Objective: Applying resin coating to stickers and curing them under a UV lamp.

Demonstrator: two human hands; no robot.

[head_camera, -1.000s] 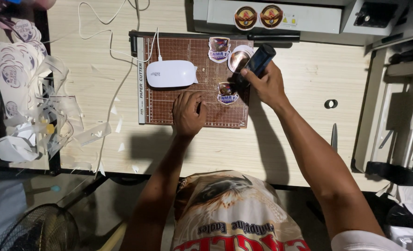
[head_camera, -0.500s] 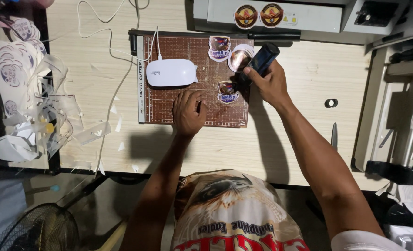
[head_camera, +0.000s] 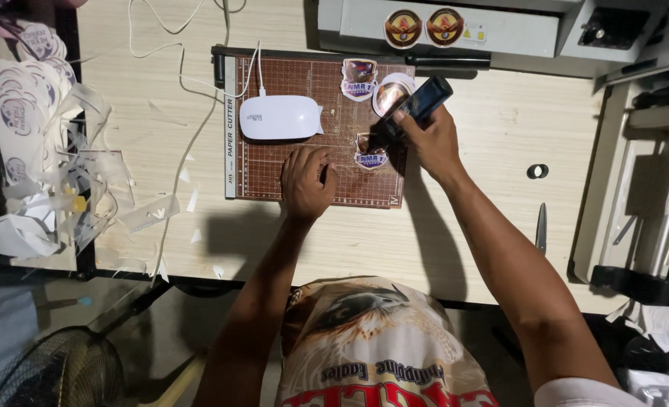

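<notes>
- One brown gridded cutting mat (head_camera: 304, 162) is laid on the pale wooden table (head_camera: 470, 218), and one white oval device (head_camera: 280, 117) with a white cable (head_camera: 199, 136) is set on the mat's upper left part.
- Two shield-shaped stickers are counted on the mat: an upper sticker (head_camera: 359, 80) and a lower sticker (head_camera: 370, 157). One round sticker (head_camera: 389, 94) lies just beside the upper one.
- Two round badges (head_camera: 423, 26) are seen on the grey machine (head_camera: 470, 30) at the top edge.
- One black tool (head_camera: 416, 109) is gripped in the right hand (head_camera: 432, 143), fingers wrapped closed around it; its lower end is pointed down at the lower sticker, touching or nearly so.
- The left hand (head_camera: 308, 181) is rested flat on the mat just left of the lower sticker, fingers loosely curled, nothing held.
- One pair of scissors (head_camera: 541, 226) and one dark ring (head_camera: 538, 171) are found on the table's right part, well apart from the hands.
- Compared with the picture half a second before, the black tool is held at much the same slant and place; the left hand has not been shifted.
- The lower sticker's upper edge is hidden by the tool and the right hand, so actual contact cannot be made out.
- The heap of white paper offcuts (head_camera: 40, 151) at the left is too jumbled to be counted.
- The scissors' handles are cut off by shadow.
</notes>
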